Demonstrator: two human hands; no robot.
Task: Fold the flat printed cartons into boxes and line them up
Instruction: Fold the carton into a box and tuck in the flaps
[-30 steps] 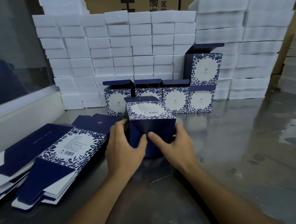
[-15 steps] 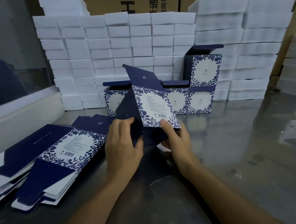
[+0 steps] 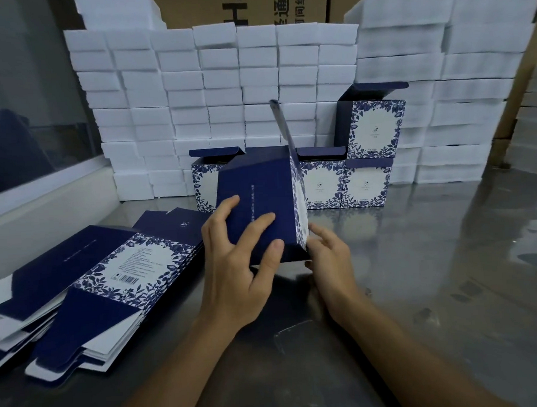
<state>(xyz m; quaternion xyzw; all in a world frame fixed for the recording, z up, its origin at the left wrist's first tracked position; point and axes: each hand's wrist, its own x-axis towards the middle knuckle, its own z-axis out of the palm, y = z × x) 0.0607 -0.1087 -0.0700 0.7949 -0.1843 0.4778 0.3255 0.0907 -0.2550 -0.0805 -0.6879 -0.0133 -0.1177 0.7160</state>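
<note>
stack of flat cartons lies far left on the steel tabletop, printed side up. left hand grip: fingers and thumb spread and pressed on the navy side panel of the half-formed carton, centre, tilted, lid flap up. right hand grip: curled at the carton's lower right edge; contact partly hidden, looks like a pinch. behind it, a row of folded boxes with lids open, 1 more box stacked on the right end. white foam blocks walled up at the back.
</note>
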